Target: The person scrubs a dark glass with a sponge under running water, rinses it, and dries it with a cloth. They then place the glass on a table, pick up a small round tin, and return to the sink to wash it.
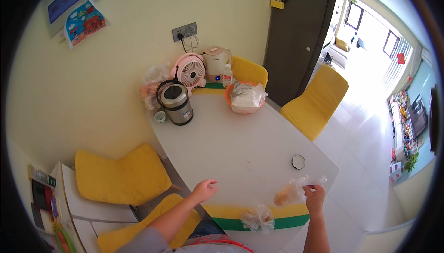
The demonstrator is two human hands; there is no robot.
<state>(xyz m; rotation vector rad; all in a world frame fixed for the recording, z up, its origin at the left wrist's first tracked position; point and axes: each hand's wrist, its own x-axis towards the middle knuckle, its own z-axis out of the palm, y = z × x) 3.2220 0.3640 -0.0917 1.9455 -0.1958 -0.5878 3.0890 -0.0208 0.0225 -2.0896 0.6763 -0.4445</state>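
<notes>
My right hand (315, 197) pinches the gathered top of a clear plastic bag (295, 188) near the right front of the table. Inside the bag is a brownish-orange food item (283, 196), blurred through the plastic. Over the table's left front edge hovers my left hand (205, 191), holding nothing, its fingers apart. A second crumpled clear bag (257, 218), with small bits inside, lies between the hands on the green and yellow stripes nearest me. Just beyond the right hand sits a small round white dish with a dark rim (298, 161).
At the table's (222, 142) far end stand a steel insulated pot (177, 107), a small cup (160, 117), a pink fan (190, 72), an electric kettle (214, 62), a bottle (227, 76) and an orange basin (228, 97) holding a white bag (247, 98). Yellow chairs (121, 176) surround the table.
</notes>
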